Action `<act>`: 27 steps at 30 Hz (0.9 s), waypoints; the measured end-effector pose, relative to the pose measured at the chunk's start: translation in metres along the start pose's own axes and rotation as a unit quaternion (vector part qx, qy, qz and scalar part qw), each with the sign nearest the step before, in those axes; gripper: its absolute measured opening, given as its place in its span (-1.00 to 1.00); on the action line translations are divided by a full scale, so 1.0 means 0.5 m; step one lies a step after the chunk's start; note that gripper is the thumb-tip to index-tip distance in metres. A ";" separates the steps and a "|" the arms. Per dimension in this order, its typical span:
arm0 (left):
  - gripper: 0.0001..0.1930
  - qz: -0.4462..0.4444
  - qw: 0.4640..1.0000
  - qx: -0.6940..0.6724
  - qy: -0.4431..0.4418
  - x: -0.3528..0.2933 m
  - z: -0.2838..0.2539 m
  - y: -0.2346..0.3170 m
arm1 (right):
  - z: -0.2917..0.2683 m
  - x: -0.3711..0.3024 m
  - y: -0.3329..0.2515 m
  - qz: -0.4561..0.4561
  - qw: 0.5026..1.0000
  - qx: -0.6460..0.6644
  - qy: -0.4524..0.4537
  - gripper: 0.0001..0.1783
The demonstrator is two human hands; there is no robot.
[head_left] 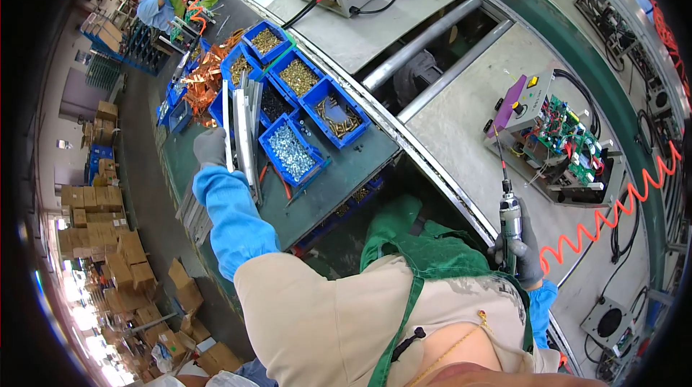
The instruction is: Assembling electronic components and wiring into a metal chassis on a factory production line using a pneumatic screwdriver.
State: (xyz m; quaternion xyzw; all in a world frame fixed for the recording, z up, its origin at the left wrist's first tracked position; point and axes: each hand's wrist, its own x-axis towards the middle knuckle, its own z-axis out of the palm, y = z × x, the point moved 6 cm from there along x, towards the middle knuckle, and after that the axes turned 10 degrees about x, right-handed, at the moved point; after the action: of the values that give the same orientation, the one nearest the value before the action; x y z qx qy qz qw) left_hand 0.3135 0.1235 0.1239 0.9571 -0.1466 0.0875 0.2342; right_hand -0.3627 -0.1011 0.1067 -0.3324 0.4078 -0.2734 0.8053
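- Driver (510,225) at four o'clock in your view, its bit running up toward twelve, tip near the purple panel of the unit (566,143); I cannot tell whether the two touch.
- Your right hand (530,251), in a gray glove, is wrapped around the driver's body.
- The unit is at three o'clock on the gray worktop (461,95), its green boards and wires exposed.
- A red coiled hose (613,223) stretches between three and four, toward your right hand.
- Your left hand (209,148), also gloved, is at nine, right beside the metal bars (244,133); its fingers are hidden, so I cannot tell whether it grips one.
- The bars lie at ten, next to blue bins (355,136) of small fasteners.
- Copper strips (205,78) lie past the bars, also at ten.
- Rollers (425,42) sit at one o'clock.
- Cartons (108,203) are stacked at eight to nine.
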 end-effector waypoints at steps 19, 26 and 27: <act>-0.72 -0.084 0.964 0.239 -0.085 -0.027 0.153 -0.090 | 0.028 0.033 0.006 0.014 1.000 -0.021 -0.005 0.24; -0.84 -0.038 0.969 -0.242 0.009 -0.018 0.068 -0.038 | 0.025 0.007 0.015 0.010 1.000 -0.009 0.013 0.24; -0.85 -0.029 0.933 -0.357 -0.031 -0.027 0.049 0.026 | 0.019 -0.001 0.017 0.008 1.000 -0.004 0.020 0.24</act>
State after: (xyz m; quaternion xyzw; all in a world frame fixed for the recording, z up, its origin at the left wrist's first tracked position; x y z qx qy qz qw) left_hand 0.2991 0.1041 0.1049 0.8166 -0.1476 -0.0076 0.5579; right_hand -0.3535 -0.0926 0.1049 -0.3270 0.4279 -0.2716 0.7976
